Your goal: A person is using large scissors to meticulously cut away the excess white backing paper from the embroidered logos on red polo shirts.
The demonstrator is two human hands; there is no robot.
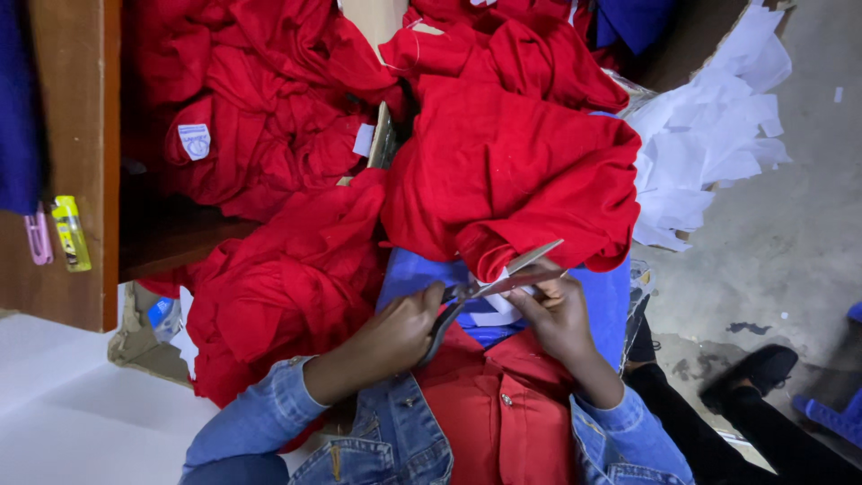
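Note:
My left hand [395, 334] is closed around the dark handles of a pair of scissors [503, 277], whose metal blades are parted and point up to the right. My right hand [558, 314] pinches a small white tag [496, 310] and the hem of a red garment [512, 166] right at the blades. The garment is bunched over a blue cloth [603, 301] on my lap. Both forearms are in denim sleeves, and a red shirt shows beneath them.
Heaps of red garments [269, 117] fill the space ahead and to the left. White scraps [709, 135] lie on the grey floor at right. A wooden shelf [76, 135] at left carries a yellow lighter [70, 233] and a pink clip [38, 238]. A black shoe [750, 373] is at lower right.

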